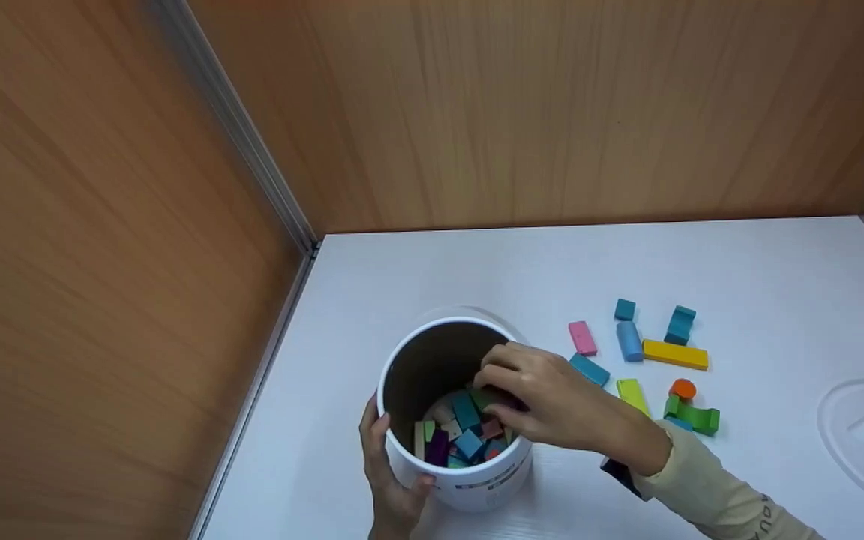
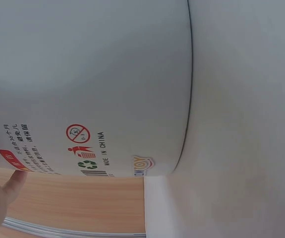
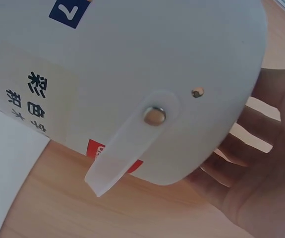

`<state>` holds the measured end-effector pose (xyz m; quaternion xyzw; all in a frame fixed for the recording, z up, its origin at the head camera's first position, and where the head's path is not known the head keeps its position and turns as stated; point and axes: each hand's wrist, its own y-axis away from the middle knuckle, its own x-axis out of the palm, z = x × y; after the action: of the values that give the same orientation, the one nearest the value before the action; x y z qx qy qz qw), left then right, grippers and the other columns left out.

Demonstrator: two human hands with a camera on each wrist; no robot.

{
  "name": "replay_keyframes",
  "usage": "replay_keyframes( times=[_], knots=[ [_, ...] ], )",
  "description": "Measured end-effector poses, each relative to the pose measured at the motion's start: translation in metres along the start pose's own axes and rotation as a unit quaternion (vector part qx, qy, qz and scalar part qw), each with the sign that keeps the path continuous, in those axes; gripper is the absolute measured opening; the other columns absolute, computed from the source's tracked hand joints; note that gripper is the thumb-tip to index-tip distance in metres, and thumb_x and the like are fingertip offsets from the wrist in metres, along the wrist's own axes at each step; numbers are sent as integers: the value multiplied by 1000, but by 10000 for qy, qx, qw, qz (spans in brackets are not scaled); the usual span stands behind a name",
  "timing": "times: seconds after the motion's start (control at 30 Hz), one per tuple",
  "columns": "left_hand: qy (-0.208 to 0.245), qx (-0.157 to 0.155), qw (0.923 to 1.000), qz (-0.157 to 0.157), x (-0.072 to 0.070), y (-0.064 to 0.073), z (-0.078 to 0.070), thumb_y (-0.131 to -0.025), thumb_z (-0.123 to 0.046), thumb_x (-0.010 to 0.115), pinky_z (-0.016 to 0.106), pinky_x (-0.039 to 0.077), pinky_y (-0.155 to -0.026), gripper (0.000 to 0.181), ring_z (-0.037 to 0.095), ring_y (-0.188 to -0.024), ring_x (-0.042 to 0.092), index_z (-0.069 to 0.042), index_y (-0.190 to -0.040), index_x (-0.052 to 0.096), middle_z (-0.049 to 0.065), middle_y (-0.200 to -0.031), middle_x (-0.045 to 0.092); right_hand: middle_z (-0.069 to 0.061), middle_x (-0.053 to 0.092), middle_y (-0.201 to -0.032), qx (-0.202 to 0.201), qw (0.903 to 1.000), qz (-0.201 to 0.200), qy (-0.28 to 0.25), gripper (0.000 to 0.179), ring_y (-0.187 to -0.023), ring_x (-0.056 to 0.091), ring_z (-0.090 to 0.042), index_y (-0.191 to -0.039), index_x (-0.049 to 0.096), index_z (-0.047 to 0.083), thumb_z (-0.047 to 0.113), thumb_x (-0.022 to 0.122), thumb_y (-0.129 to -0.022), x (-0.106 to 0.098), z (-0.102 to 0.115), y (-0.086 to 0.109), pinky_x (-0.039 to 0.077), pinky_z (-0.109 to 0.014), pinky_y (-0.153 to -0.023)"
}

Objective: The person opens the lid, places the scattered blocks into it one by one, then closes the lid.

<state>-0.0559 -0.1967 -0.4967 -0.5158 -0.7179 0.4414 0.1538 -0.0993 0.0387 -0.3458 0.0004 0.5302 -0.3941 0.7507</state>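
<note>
A white bucket (image 1: 481,491) stands on the table, its mouth tipped toward the head camera. Inside lie several coloured blocks, among them a purple block (image 1: 437,448) and a blue block (image 1: 469,444). My left hand (image 1: 391,487) grips the bucket's left side, fingers along the outer wall and thumb near the front rim. Over the right rim reaches my right hand (image 1: 552,394), fingers bent down into the bucket. A green block (image 1: 481,397) shows between its fingertips and thumb; I cannot tell whether they pinch it. In the right wrist view, the bucket wall hides those fingertips.
Loose blocks lie right of the bucket: a pink block (image 1: 583,338), a blue cylinder (image 1: 629,342), a yellow bar (image 1: 675,354), a green arch (image 1: 694,416) and others. A clear round lid (image 1: 863,450) lies far right. Wooden panels (image 1: 552,112) border the table's back and left.
</note>
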Motion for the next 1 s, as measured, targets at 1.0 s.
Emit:
replay_keyframes(
  times=[1.0],
  knots=[
    [-72,-23,10000,-58,2,0,0,-88,-61,49,33,28,-110,80,36,-131,31,0,-135,26,27,-144,27,3,60,-107,853,9926,-783,366,23,-96,59,-11,-103,67,18,17,75,-82,-18,-16,40,54,-23,-77]
  ],
)
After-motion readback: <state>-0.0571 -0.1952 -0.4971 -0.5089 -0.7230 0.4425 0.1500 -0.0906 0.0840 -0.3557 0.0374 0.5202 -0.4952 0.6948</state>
